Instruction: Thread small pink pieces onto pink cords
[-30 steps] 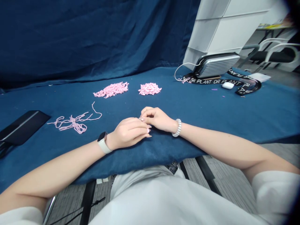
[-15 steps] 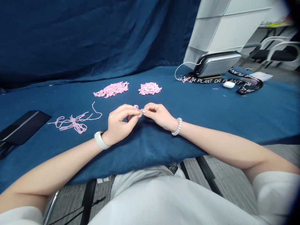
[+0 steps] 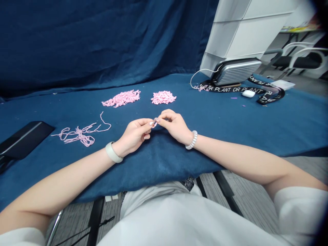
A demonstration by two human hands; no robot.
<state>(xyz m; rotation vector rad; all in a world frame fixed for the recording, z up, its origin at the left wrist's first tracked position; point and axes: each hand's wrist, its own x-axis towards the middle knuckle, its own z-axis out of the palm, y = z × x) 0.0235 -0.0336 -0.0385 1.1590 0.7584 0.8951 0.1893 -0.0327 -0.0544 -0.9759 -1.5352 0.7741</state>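
My left hand (image 3: 136,134) and my right hand (image 3: 174,126) meet fingertip to fingertip above the front of the blue cloth. Between them is a small loop of pink yarn (image 3: 154,125), mostly hidden by the fingers. Thumb and index finger of each hand are pinched on it. Behind the hands lie two heaps of small pink yarn pieces, a longer heap (image 3: 122,98) on the left and a rounder heap (image 3: 163,97) on the right. A loose tangle of pink yarn strands (image 3: 81,134) rests on the cloth left of my left hand.
A black flat object (image 3: 27,140) lies at the left edge. At the back right stand a silver ribbed case (image 3: 237,72), a black lettered strap (image 3: 225,89) and a white earbud case (image 3: 248,93). A blue curtain (image 3: 102,41) hangs behind the table.
My left hand has turned and its fingers have curled in, now lower against the yarn. The pink loop that stuck up above the fingertips now shows below them. My right hand stays nearly in place.
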